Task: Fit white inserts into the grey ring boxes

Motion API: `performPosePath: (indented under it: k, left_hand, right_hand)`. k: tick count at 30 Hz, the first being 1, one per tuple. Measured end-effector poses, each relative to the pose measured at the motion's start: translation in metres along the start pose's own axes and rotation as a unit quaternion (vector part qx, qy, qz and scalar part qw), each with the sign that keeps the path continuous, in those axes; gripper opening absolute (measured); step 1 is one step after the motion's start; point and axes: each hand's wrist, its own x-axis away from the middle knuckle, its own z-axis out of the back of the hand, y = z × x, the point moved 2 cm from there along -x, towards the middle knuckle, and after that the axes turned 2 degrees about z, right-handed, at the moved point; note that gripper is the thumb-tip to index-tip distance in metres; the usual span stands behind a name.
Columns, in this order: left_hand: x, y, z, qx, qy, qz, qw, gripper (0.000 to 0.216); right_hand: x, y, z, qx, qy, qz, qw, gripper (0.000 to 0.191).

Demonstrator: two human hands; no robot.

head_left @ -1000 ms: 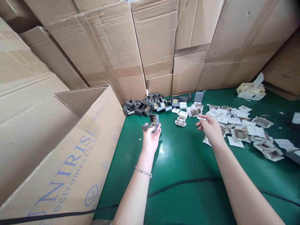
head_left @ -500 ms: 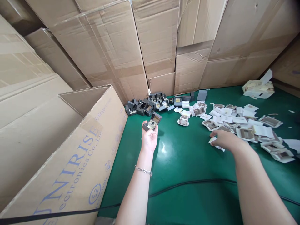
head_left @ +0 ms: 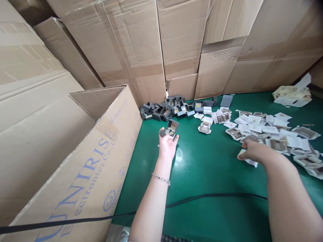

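Observation:
My left hand (head_left: 167, 147) holds up a small dark grey jewellery-type box (head_left: 170, 129), its lid raised and a pale insert with dark marks showing inside. The fingers under the box are mostly hidden. On the right, my right hand (head_left: 253, 151) is closed on a white folded paper piece (head_left: 249, 162) low over the green table; its fingertips are partly hidden. Just beyond that hand lies a spread of white paper pieces and small trays (head_left: 254, 128). Past my left hand, several dark grey boxes (head_left: 161, 111) are heaped, some with lids up.
A large printed carton (head_left: 101, 161) stands open on the left. Cardboard boxes (head_left: 184, 40) form a wall at the back. A tissue pack (head_left: 291, 96) sits at the far right. One black cable (head_left: 207, 195) crosses the green table (head_left: 202, 171) in front, passing by my forearms.
The view has shifted, so the whole scene sits further right. My left thumb has come slightly away from the box. The right hand stays on the white paper piece.

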Motion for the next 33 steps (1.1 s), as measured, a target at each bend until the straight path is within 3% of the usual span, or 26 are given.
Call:
performPosePath:
  k: [6,13,16,18,20,24,26,30,33]
  left_hand:
    - [0.000,-0.002,-0.001,-0.006,0.010,-0.003,1.000,0.056]
    - [0.003,-0.003,-0.003,-0.016,0.003,-0.009,1.000,0.052]
    - [0.004,-0.002,-0.004,-0.021,-0.018,-0.026,0.999,0.054]
    - [0.004,-0.003,-0.005,-0.016,-0.027,-0.026,0.999,0.053]
    - [0.005,-0.005,-0.006,0.003,-0.031,-0.012,0.999,0.049]
    - [0.004,-0.008,-0.007,0.064,-0.044,0.020,0.997,0.024]
    - [0.002,-0.008,-0.005,0.086,-0.039,0.026,0.995,0.011]
    - [0.000,-0.009,-0.001,0.071,0.020,0.038,0.997,0.032]
    - [0.001,-0.010,-0.002,0.043,0.030,0.032,0.998,0.022]
  right_hand:
    - [0.008,-0.005,0.009,0.075,-0.055,-0.033,0.995,0.039]
    - [0.018,-0.034,0.000,0.032,-0.018,0.040,0.999,0.027]
    - [0.034,-0.055,-0.002,-0.092,-0.034,0.130,0.987,0.027]
    - [0.047,-0.069,0.001,-0.238,-0.052,0.196,0.950,0.032]
    - [0.058,-0.081,0.005,-0.393,-0.034,0.228,0.890,0.038]
    - [0.066,-0.097,0.001,-0.613,-0.029,0.198,0.764,0.040]
    - [0.063,-0.103,-0.008,-0.653,-0.057,0.174,0.735,0.037]
    - [0.058,-0.111,-0.021,-0.699,-0.099,0.123,0.698,0.030]
    - [0.060,-0.114,-0.024,-0.736,-0.150,0.056,0.658,0.028]
